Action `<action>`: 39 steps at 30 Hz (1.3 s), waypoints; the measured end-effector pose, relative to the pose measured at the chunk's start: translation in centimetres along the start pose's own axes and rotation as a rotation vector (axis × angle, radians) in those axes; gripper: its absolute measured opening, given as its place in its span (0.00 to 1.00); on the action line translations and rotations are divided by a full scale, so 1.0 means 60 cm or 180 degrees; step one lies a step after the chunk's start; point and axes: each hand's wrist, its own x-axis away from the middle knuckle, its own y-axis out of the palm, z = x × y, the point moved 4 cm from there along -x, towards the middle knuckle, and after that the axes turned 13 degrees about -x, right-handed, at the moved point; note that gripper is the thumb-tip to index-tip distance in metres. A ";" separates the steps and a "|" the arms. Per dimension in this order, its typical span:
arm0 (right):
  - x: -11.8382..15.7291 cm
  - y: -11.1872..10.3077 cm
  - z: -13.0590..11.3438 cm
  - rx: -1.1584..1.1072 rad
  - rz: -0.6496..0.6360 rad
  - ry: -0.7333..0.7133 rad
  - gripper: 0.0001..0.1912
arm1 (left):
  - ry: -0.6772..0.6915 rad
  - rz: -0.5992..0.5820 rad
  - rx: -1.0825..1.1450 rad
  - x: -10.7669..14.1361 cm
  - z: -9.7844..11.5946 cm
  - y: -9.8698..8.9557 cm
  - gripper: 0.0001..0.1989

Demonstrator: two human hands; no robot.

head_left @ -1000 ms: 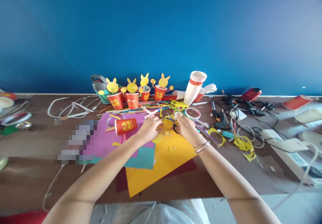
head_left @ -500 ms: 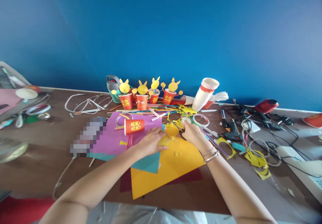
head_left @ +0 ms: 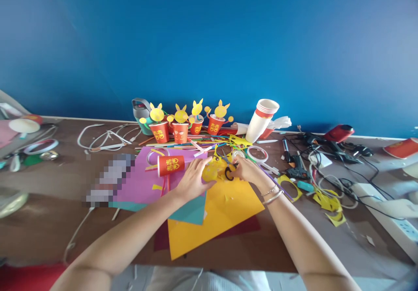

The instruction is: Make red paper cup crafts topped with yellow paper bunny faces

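Note:
My left hand (head_left: 192, 181) grips a round yellow paper piece (head_left: 210, 172) between thumb and fingers, above the yellow-orange sheet (head_left: 212, 221). To its right, my right hand (head_left: 247, 170) has its fingers on one handle of black-handled scissors (head_left: 230, 171). The blades point away from me and the other loop shows free of fingers. Beside my left hand a red paper cup (head_left: 171, 166) with gold characters lies on its side on a purple sheet (head_left: 130, 186). Just beyond the right hand are a small clear tape roll (head_left: 239, 153) and a larger ring of tape (head_left: 257, 153).
Behind stand several red cups (head_left: 159, 133) with yellow eared paper figures, and a tilted stack of white cups (head_left: 262, 121). Glue guns (head_left: 298, 167), cables and yellow scraps (head_left: 328, 201) lie right, near a power strip (head_left: 388, 217). A white cable (head_left: 109, 136) lies left.
My right hand has turned the scissors, so their handles now show left of its fingers. The left hand has lifted the yellow piece and tipped it more upright. The view shifted slightly.

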 end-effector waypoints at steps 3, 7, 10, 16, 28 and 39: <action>0.006 0.007 -0.029 -0.0870 -0.0215 -0.0156 0.09 | -0.0052 0.0175 0.0028 -0.002 0.002 -0.003 0.34; 0.020 0.042 -0.069 -0.2030 -0.0855 -0.0029 0.16 | -0.0006 0.0400 -0.0109 -0.007 0.012 -0.009 0.32; 0.019 0.043 -0.068 -0.2044 -0.0308 0.0012 0.11 | 0.0008 0.0538 -0.0262 -0.011 0.019 -0.014 0.32; 0.020 -0.008 -0.070 0.0145 0.1006 -0.1279 0.06 | -0.0483 0.0656 -0.0356 -0.005 0.011 -0.050 0.20; 0.017 -0.030 -0.069 -0.0160 0.1196 -0.1199 0.05 | 0.0275 -0.0727 -0.2645 -0.005 -0.022 -0.109 0.28; 0.001 0.020 -0.061 -0.4585 -0.0302 -0.0326 0.11 | 0.1827 -0.0843 -0.1303 -0.028 0.088 -0.031 0.29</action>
